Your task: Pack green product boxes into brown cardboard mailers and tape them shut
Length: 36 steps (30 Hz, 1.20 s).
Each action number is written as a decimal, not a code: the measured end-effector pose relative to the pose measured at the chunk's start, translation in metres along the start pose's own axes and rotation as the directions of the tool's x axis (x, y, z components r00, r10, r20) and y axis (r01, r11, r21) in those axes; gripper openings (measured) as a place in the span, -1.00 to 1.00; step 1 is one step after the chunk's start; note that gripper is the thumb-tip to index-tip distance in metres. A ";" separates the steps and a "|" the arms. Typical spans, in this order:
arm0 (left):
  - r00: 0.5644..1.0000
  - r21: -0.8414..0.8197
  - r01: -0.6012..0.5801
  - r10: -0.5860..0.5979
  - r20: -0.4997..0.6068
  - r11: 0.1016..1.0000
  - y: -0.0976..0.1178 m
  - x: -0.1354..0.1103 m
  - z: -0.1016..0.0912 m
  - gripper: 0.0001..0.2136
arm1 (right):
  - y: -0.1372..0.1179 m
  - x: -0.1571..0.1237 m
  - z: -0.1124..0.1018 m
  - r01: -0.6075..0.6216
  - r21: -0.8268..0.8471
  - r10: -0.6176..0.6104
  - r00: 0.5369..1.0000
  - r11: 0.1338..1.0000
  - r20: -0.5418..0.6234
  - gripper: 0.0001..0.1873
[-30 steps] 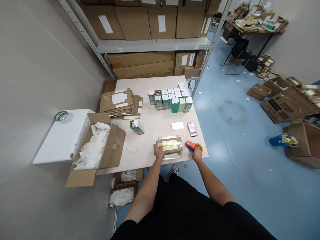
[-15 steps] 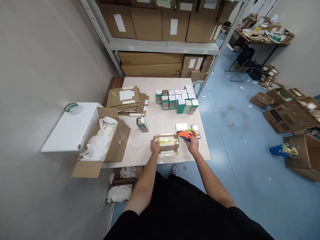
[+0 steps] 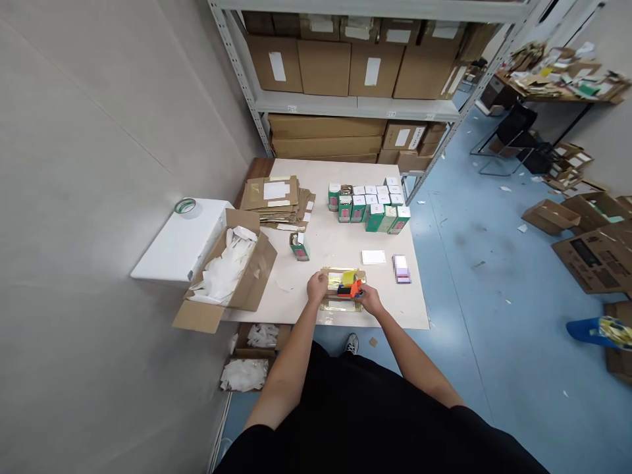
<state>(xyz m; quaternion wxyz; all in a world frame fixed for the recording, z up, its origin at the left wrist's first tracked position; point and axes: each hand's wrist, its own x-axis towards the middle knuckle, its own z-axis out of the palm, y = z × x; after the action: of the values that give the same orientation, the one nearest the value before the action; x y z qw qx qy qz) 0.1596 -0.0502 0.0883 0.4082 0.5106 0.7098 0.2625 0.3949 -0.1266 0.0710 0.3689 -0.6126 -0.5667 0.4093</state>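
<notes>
In the head view a small cardboard box (image 3: 340, 306) with shiny clear-yellow tape on it lies near the table's front edge. My left hand (image 3: 316, 288) is closed on its left end, with the fingertips partly hidden. My right hand (image 3: 370, 299) grips an orange and blue tape dispenser (image 3: 351, 288) carrying a yellow tape roll. The dispenser is over the box and covers part of its top; whether it touches, I cannot tell. Behind the box lie a white card (image 3: 373, 257) and a purple and white item (image 3: 401, 269).
Several green and white boxes (image 3: 375, 217) stand at the back right, and a single one (image 3: 299, 247) nearer. Flattened cardboard (image 3: 271, 191) is stacked at back left. An open carton (image 3: 261, 283) with white paper stands left. Shelving (image 3: 355, 104) rises behind the table.
My right hand has brought the tape dispenser leftward from beside the box to over it. My left hand stays at the box's left end. The camera view has shifted.
</notes>
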 end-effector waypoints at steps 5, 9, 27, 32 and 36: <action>0.919 -0.146 0.155 -0.088 0.384 0.977 0.037 0.005 0.012 -0.57 | 0.003 -0.004 -0.005 0.002 0.087 -0.002 1.000 0.996 -0.001 -0.77; 0.854 -0.112 0.188 -0.106 0.510 0.976 0.060 0.002 0.016 -0.54 | 0.008 -0.006 -0.003 0.020 0.101 -0.017 1.000 0.995 -0.024 -0.79; 0.876 -0.209 0.092 0.021 0.482 0.974 0.077 -0.010 0.009 -0.70 | 0.016 -0.003 0.004 0.103 0.066 -0.102 0.995 0.992 -0.014 -0.82; 0.897 -0.268 0.087 0.041 0.440 0.959 0.074 -0.016 0.014 -0.65 | 0.015 -0.002 0.003 0.093 0.072 -0.092 0.996 0.993 -0.010 -0.84; 0.908 -0.324 0.074 0.070 0.412 0.943 0.078 -0.019 0.011 -0.63 | 0.011 -0.003 0.002 0.075 0.084 -0.074 0.997 0.994 -0.017 -0.84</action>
<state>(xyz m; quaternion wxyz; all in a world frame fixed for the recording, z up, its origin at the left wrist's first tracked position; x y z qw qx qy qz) 0.2114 -0.0417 0.1494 0.6310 0.4779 0.5519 0.2625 0.3974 -0.1302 0.0600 0.4137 -0.5776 -0.5686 0.4146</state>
